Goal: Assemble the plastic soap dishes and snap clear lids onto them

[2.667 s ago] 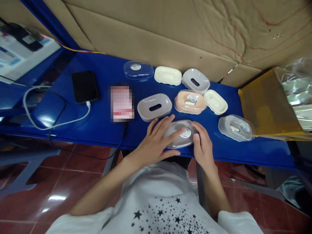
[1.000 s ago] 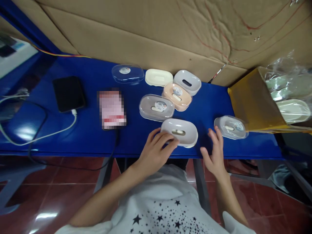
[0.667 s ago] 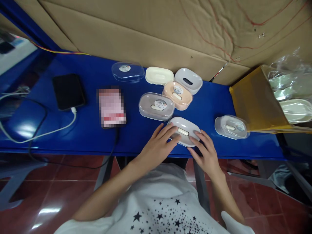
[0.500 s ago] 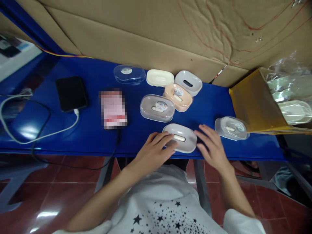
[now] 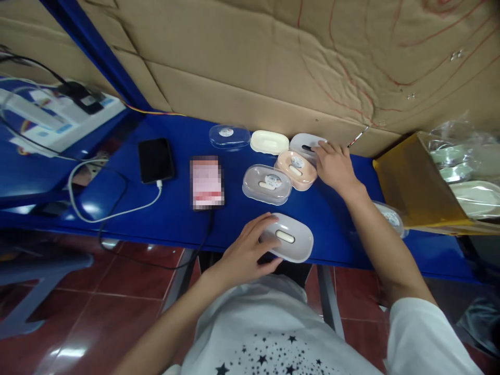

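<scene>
L hand [image 5: 250, 245]: fingers part-spread, curved round L end of near grey dish [image 5: 299, 247], fingertips at far rim & inside, thumb by near edge; has hold of that end. R hand [image 5: 335, 164]: fingers bent, slightly apart, tips on R end of far grey dish [image 5: 301, 139]; thumb mostly hidden, can't tell if it's gripped.

Near dish = smooth, glossy hard plastic, rounded oblong, shallow bowl, sits at front edge of blue table [image 5: 332, 224]; pill-shaped cream bar [image 5: 285, 237] shows thru its center slot. Far dish same shape, dark slot, at back nr wall.

Btwn the two: peach box [image 5: 291, 179], oblong, under clear lid w/ round sticker, & lidded grey box [image 5: 253, 188] just beside it. Cream tray [image 5: 269, 141], shallow, wavy-edged, L of far dish; then loose clear lid [image 5: 236, 138], see-thru.

Farther R: another lidded box [image 5: 392, 219], partly behind R forearm; open carton [image 5: 414, 182] w/ pcs in crinkly film [image 5: 476, 198]. L side: flat black device [image 5: 156, 160] on white cable [image 5: 136, 210]. Back: creased brown cardboard wall [image 5: 234, 62].
</scene>
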Demonstrator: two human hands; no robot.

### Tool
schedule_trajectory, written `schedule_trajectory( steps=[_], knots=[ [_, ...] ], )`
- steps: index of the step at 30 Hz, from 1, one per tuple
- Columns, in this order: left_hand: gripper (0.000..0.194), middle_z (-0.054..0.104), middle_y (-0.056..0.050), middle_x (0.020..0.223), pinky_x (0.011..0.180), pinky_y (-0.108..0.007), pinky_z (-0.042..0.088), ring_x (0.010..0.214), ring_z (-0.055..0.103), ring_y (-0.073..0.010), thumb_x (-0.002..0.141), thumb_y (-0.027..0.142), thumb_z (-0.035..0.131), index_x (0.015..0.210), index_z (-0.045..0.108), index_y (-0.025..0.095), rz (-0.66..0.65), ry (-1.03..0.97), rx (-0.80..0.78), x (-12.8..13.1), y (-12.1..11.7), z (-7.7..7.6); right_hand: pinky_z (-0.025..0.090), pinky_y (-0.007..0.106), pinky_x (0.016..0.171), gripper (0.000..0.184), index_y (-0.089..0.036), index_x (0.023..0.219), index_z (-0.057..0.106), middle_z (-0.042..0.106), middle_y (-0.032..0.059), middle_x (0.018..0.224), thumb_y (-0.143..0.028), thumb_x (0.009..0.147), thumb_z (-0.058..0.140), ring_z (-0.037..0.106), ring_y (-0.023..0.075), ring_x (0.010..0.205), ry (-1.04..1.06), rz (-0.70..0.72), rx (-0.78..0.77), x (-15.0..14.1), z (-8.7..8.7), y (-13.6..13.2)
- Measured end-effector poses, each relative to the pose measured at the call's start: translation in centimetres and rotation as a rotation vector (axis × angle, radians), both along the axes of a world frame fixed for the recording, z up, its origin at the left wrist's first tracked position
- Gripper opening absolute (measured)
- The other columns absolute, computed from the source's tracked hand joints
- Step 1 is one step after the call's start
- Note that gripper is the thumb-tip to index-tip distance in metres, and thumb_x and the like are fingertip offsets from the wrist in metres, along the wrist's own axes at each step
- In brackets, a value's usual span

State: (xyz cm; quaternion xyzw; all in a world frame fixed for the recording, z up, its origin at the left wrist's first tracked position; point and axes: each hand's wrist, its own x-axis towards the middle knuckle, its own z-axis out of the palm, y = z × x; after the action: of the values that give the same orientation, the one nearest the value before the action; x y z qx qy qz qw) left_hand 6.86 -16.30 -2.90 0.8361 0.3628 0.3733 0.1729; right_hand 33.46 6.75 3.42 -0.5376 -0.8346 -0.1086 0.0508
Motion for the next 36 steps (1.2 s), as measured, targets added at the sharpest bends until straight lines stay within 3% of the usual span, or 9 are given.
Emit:
schedule_trajectory(
  steps=[3, 7, 11, 15, 22, 25, 30, 32, 36],
  knots=[
    [0.018, 0.053, -0.017, 0.156, 0.125, -0.058, 0.049, 0.160, 0.042, -0.0359, 0.102, 0.023, 0.074, 0.119, 0.068, 0.021, -0.003, 0.007, -0.036, 0.1, -0.1, 0.0, 0.037, 0.065, 0.121, 0.050, -0.013, 0.145, 0.069, 0.064, 0.0193, 0.157, -0.020, 0.105, 0.040, 0.053, 0.0434, 0.148, 0.074, 0.057, 0.034, -2.5, 0.9, 1.2],
    [0.020, 0.058, -0.015, 0.153, 0.125, -0.057, 0.051, 0.159, 0.044, -0.0358, 0.102, 0.026, 0.075, 0.121, 0.068, 0.022, 0.003, 0.021, -0.030, 0.2, -0.2, -0.1, 0.043, 0.056, 0.120, 0.050, -0.017, 0.147, 0.069, 0.068, 0.0150, 0.154, -0.020, 0.104, 0.043, 0.060, 0.0370, 0.143, 0.128, 0.181, -0.175, -6.3, 1.5, 3.8],
    [0.020, 0.062, -0.014, 0.148, 0.125, -0.057, 0.050, 0.158, 0.046, -0.0355, 0.102, 0.028, 0.076, 0.119, 0.069, 0.022, 0.004, 0.037, -0.047, 0.1, -0.2, 0.0, 0.046, 0.049, 0.121, 0.048, -0.019, 0.150, 0.068, 0.070, 0.0118, 0.153, -0.026, 0.105, 0.051, 0.063, 0.0334, 0.142, 0.082, 0.231, -0.292, -9.5, 1.1, 6.0],
    [0.020, 0.064, -0.014, 0.147, 0.125, -0.055, 0.050, 0.158, 0.046, -0.0348, 0.102, 0.030, 0.075, 0.119, 0.069, 0.021, -0.004, 0.045, -0.045, 0.1, -0.1, 0.0, 0.054, 0.052, 0.111, 0.045, -0.019, 0.145, 0.072, 0.075, 0.0146, 0.142, -0.030, 0.104, 0.058, 0.070, 0.0376, 0.132, 0.041, 0.203, -0.335, -11.9, 0.6, 7.6],
    [0.020, 0.065, -0.014, 0.145, 0.125, -0.056, 0.051, 0.158, 0.046, -0.0341, 0.102, 0.031, 0.076, 0.118, 0.070, 0.020, 0.000, 0.040, -0.041, 0.1, 0.0, -0.2, 0.053, 0.060, 0.110, 0.056, -0.017, 0.144, 0.070, 0.074, 0.0210, 0.137, -0.041, 0.095, 0.078, 0.069, 0.0423, 0.129, -0.012, 0.209, -0.351, -15.7, -0.7, 9.3],
    [0.018, 0.064, -0.014, 0.147, 0.125, -0.056, 0.050, 0.160, 0.044, -0.0341, 0.103, 0.032, 0.075, 0.117, 0.071, 0.021, -0.013, 0.042, -0.058, 0.1, 0.0, -0.2, 0.047, 0.063, 0.117, 0.067, -0.013, 0.152, 0.062, 0.068, 0.0241, 0.147, -0.047, 0.096, 0.076, 0.062, 0.0438, 0.138, -0.007, 0.249, -0.333, -16.8, -1.3, 9.5],
    [0.030, 0.058, -0.015, 0.153, 0.127, -0.054, 0.049, 0.159, 0.046, -0.0329, 0.102, 0.032, 0.075, 0.128, 0.067, 0.021, -0.029, 0.013, -0.084, 0.0, 0.0, -0.1, 0.029, 0.062, 0.133, 0.087, -0.019, 0.174, 0.029, 0.030, 0.0180, 0.181, -0.044, 0.102, 0.071, 0.031, 0.0396, 0.166, 0.029, 0.460, -0.366, -19.3, -1.4, 9.5],
    [0.031, 0.055, -0.017, 0.155, 0.127, -0.053, 0.050, 0.159, 0.045, -0.0332, 0.101, 0.029, 0.073, 0.130, 0.066, 0.020, -0.045, -0.009, -0.099, -0.2, 0.0, -0.1, 0.026, 0.061, 0.133, 0.088, -0.018, 0.173, 0.030, 0.031, 0.0196, 0.180, -0.043, 0.101, 0.074, 0.032, 0.0394, 0.165, 0.027, 0.481, -0.397, -20.5, -1.3, 9.3],
    [0.027, 0.054, -0.019, 0.156, 0.125, -0.052, 0.053, 0.158, 0.046, -0.0348, 0.100, 0.023, 0.070, 0.126, 0.066, 0.018, -0.067, -0.034, -0.103, -0.4, -0.1, -0.2, 0.033, 0.060, 0.129, 0.089, -0.016, 0.163, 0.045, 0.045, 0.0221, 0.166, -0.046, 0.091, 0.087, 0.050, 0.0404, 0.150, 0.066, 0.427, -0.400, -22.2, -1.3, 8.9]
  ],
)
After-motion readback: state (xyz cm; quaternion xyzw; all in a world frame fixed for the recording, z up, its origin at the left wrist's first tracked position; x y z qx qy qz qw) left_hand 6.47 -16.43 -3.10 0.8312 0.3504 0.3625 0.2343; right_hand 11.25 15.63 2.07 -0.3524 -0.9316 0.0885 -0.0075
